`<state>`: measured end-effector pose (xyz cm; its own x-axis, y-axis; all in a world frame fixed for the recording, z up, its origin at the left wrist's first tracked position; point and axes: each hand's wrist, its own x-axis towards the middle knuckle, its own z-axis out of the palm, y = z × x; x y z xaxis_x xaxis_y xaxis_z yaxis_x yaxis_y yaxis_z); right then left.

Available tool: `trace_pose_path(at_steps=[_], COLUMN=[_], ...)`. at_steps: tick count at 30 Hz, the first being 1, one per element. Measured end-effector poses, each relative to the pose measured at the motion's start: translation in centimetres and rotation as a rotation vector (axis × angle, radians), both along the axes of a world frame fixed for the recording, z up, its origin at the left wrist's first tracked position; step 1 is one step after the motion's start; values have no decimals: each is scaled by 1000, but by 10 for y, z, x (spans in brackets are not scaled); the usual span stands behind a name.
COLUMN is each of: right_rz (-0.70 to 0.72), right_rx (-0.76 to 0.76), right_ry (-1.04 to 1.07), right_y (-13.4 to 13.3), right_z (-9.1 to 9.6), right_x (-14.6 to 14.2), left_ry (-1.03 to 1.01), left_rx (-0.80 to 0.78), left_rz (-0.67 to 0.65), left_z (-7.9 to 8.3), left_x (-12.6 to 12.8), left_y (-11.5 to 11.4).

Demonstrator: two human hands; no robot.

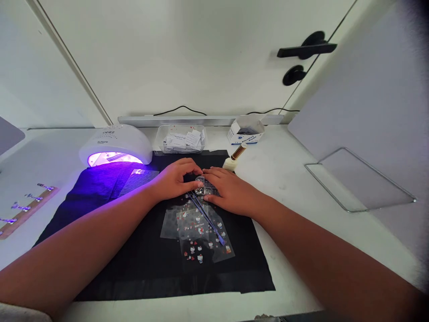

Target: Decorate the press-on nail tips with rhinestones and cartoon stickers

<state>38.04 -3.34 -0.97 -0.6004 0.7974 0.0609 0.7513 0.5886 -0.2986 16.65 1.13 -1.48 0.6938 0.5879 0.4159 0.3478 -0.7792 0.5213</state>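
A small clear compartment case [207, 190] with tiny glittering pieces, like nail rhinestones, sits on the black mat [140, 273]. My left hand [174, 179] is at its left end, with thumb and fingertips against the edge. From the other side my right hand [230, 190] grips the case and covers much of it. Just below lie purple-tipped tweezers [209, 220], slanting across clear sticker sheets [201, 248] printed with small white and red cat figures. A cream bottle with a gold and brown cap [234, 158] stands beyond my right hand.
At the back left a white nail lamp [115, 141] glows purple, with a clear sheet [137, 181] in front. A plastic tub of packets [181, 139] and an alcohol pad box [246, 129] stand behind. Nail tips on a stand [30, 210] lie left; a metal wire frame [360, 179] is right.
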Motion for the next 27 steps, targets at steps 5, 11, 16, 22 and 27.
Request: trace_pose_path(at_steps=[5, 11, 16, 22, 27], right_rz=[1, -1, -8, -5, -4], right_rx=[17, 5, 17, 22, 33], right_ry=[17, 10, 21, 6, 10], right_y=[0, 0, 0, 0, 0], right_z=[-2, 0, -2, -3, -3], right_x=[1, 1, 1, 2, 1], left_ry=[-10, 10, 32, 36, 32], left_rx=[16, 43, 56, 60, 51], left_rz=[-23, -16, -15, -42, -52], left_z=[0, -1, -2, 0, 2], left_x=[1, 1, 2, 3, 3], left_y=[-1, 1, 2, -1, -3])
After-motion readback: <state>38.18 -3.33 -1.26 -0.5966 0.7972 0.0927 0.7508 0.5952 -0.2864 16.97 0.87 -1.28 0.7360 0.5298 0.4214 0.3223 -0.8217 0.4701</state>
